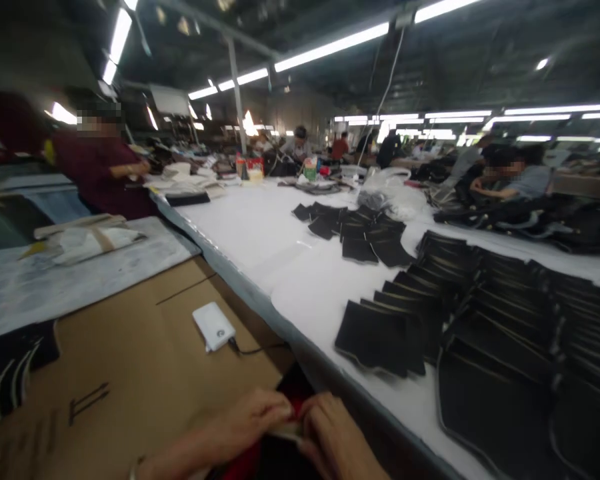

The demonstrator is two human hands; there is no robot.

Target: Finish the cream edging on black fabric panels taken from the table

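Observation:
At the bottom of the head view, my left hand (253, 420) and my right hand (333, 430) are close together, fingers pinched. Between them is a black and red fabric piece (298, 405) with a pale edge, gripped by both hands. Its lower part is partly hidden by the hands and cut off by the frame. The fingertips are slightly blurred. Just beyond my left hand, a white box-like device (214, 327) with a black cable lies on brown cardboard (145, 347).
Rows of overlapping black fabric pieces (495, 380) cover the right of the white table (245, 227), with a smaller group (365, 233) farther back. Clear plastic (393, 190) lies behind them. A person (105, 160) in dark red stands at left; another (515, 180) leans over at right.

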